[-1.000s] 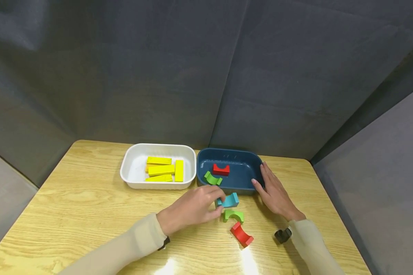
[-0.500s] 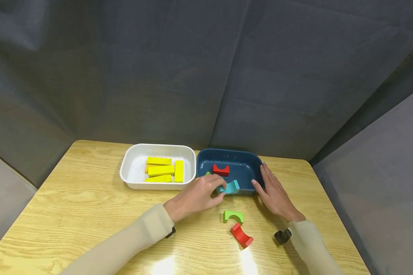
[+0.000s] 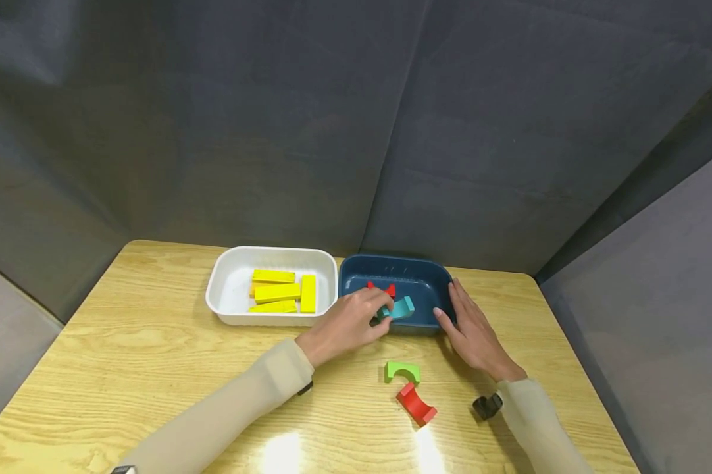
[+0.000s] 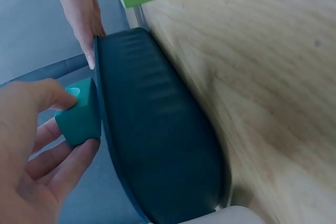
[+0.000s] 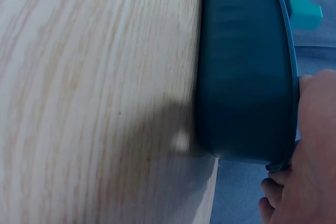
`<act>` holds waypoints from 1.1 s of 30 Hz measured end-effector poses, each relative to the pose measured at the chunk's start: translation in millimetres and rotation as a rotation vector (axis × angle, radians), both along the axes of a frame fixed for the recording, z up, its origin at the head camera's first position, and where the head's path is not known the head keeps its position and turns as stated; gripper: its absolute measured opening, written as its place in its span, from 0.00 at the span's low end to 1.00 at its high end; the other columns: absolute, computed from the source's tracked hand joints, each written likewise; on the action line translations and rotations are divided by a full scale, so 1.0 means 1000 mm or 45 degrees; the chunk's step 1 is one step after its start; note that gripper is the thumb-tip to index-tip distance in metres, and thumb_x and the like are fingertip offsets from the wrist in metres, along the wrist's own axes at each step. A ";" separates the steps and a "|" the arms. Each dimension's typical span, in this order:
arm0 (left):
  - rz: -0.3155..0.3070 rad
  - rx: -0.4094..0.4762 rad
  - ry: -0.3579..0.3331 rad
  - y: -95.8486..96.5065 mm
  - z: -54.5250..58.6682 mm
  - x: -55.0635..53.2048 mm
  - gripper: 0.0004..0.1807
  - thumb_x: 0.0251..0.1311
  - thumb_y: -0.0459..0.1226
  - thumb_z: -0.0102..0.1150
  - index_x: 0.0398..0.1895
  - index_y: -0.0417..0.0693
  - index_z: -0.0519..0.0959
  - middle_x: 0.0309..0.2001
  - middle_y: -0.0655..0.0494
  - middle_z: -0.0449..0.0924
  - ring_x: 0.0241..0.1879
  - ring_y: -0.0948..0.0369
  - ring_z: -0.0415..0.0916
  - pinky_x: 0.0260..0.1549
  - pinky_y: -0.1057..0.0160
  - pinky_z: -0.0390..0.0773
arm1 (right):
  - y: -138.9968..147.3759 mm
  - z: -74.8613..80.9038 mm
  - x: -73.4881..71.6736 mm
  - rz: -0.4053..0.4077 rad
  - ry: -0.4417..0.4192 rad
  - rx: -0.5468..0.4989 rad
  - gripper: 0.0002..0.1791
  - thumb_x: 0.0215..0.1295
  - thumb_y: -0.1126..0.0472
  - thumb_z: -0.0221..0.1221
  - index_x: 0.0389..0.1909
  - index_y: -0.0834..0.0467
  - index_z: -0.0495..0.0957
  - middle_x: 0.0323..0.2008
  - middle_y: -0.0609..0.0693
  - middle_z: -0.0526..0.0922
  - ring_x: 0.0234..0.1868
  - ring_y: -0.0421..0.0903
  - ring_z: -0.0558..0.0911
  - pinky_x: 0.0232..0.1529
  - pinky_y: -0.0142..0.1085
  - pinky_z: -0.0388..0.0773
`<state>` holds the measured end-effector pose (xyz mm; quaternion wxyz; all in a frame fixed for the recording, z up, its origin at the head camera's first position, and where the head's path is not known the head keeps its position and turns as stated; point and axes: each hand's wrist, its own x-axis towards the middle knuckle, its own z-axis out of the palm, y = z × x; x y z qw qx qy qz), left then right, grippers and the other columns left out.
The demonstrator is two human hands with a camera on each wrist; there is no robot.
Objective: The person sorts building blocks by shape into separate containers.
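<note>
My left hand [image 3: 351,324] pinches a teal arch block [image 3: 403,308] between thumb and fingers, over the dark blue bin [image 3: 433,299]. In the left wrist view the teal block [image 4: 81,111] is above the bin's near rim. A red arch block [image 3: 389,290] inside the bin shows partly behind the left hand. My right hand [image 3: 477,339] rests at the bin's right front corner, fingers straight along the side and thumb over the front rim. On the table in front lie a green arch block [image 3: 402,372] and a red curved block [image 3: 417,405].
A white bin [image 3: 228,315] holding several yellow blocks [image 3: 278,293] stands directly left of the blue bin. Both bins are near the back edge of the wooden table [image 3: 154,342]. A dark cloth [image 3: 273,131] hangs behind it, and a grey panel [image 3: 658,296] stands at the right.
My left hand has lifted the teal arch block from the table and carried it forward over the blue bin. It now covers the green block inside. The right hand has stayed put.
</note>
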<state>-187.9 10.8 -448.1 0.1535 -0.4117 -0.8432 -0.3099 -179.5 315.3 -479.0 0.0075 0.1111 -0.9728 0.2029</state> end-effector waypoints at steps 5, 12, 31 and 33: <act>0.029 -0.020 0.035 0.007 -0.001 -0.012 0.06 0.69 0.35 0.69 0.45 0.46 0.85 0.43 0.56 0.87 0.37 0.62 0.80 0.39 0.73 0.83 | 0.000 0.002 -0.001 0.000 -0.001 -0.004 0.46 0.86 0.38 0.43 0.87 0.62 0.40 0.88 0.58 0.37 0.87 0.63 0.44 0.82 0.67 0.46; 0.066 -0.091 -0.022 0.016 -0.003 -0.024 0.05 0.70 0.37 0.67 0.45 0.47 0.85 0.41 0.56 0.86 0.36 0.62 0.79 0.38 0.72 0.82 | -0.001 0.003 -0.001 0.005 -0.005 -0.010 0.46 0.86 0.38 0.43 0.87 0.62 0.40 0.88 0.59 0.37 0.87 0.64 0.44 0.82 0.67 0.45; 0.088 -0.157 -0.189 0.031 -0.012 -0.039 0.08 0.69 0.37 0.69 0.48 0.46 0.86 0.44 0.55 0.86 0.37 0.63 0.80 0.39 0.72 0.82 | -0.001 0.001 0.000 0.011 0.014 0.000 0.46 0.86 0.38 0.43 0.87 0.63 0.41 0.88 0.58 0.37 0.86 0.65 0.45 0.81 0.67 0.47; 0.091 -0.162 -0.193 0.032 -0.012 -0.039 0.08 0.69 0.37 0.69 0.48 0.46 0.86 0.43 0.55 0.86 0.37 0.63 0.79 0.39 0.72 0.82 | 0.000 0.001 0.000 0.009 0.012 -0.001 0.46 0.86 0.38 0.43 0.87 0.63 0.41 0.88 0.58 0.37 0.86 0.64 0.45 0.81 0.67 0.47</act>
